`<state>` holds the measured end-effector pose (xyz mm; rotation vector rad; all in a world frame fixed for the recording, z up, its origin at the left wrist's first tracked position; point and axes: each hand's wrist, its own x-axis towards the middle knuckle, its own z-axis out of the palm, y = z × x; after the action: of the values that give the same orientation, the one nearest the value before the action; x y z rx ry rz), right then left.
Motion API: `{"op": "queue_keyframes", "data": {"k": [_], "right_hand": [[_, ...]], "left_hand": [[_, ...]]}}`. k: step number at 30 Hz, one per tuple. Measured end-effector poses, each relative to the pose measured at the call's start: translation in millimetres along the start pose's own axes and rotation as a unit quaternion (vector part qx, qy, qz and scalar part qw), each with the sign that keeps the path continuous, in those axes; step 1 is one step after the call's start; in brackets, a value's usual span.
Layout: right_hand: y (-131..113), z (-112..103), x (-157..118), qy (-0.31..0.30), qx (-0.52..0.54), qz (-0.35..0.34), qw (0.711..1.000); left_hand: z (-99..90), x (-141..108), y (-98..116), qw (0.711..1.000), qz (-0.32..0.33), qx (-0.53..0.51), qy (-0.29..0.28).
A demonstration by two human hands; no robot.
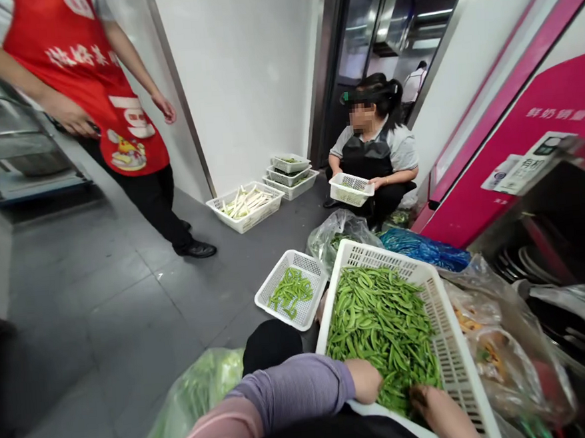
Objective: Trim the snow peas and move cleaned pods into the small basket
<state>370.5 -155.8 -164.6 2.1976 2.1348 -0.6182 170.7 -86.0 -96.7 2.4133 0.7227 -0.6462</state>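
A large white slotted basket [382, 249], tilted in my view, is heaped with green pea pods [379, 313]. My left hand [366, 379], below a purple sleeve, is at the basket's near edge against the pods; its fingers are out of sight. Deeper in the near right corner, my right hand [428, 400] reaches down among the pods. Its fingertips are dark and partly buried, so what they hold, if anything, cannot be made out. Beside the large basket, on its left, a smaller white basket [261, 300] contains a small pile of green pods [291, 289].
A crouching person [375, 143] holds a white basket [352, 189]. Another person in a red apron [97, 79] stands left. White stalks fill a basket [243, 226] by stacked baskets [293, 191]. Plastic bags [502, 358] lie right; a green-filled bag [195, 399] sits left.
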Motion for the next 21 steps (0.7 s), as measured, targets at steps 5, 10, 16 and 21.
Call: {"op": "queue_keyframes", "data": {"k": [5,10,16,21], "right_hand": [[-17,-11,13,-0.047,-0.072,-0.021,0.996],[-27,-11,17,-0.070,-0.118,-0.004,0.991],[-31,-15,15,-0.067,-0.139,-0.026,0.988],[-41,-34,14,-0.082,-0.182,-0.029,0.980]], "left_hand": [[0.8,-8,-1,0.998,-0.025,-0.018,0.047],[6.5,-8,-5,0.997,-0.030,-0.029,0.057],[6.2,-11,-8,0.995,-0.043,-0.059,0.069],[-0.6,-16,-8,0.992,-0.078,-0.076,0.069]]}}
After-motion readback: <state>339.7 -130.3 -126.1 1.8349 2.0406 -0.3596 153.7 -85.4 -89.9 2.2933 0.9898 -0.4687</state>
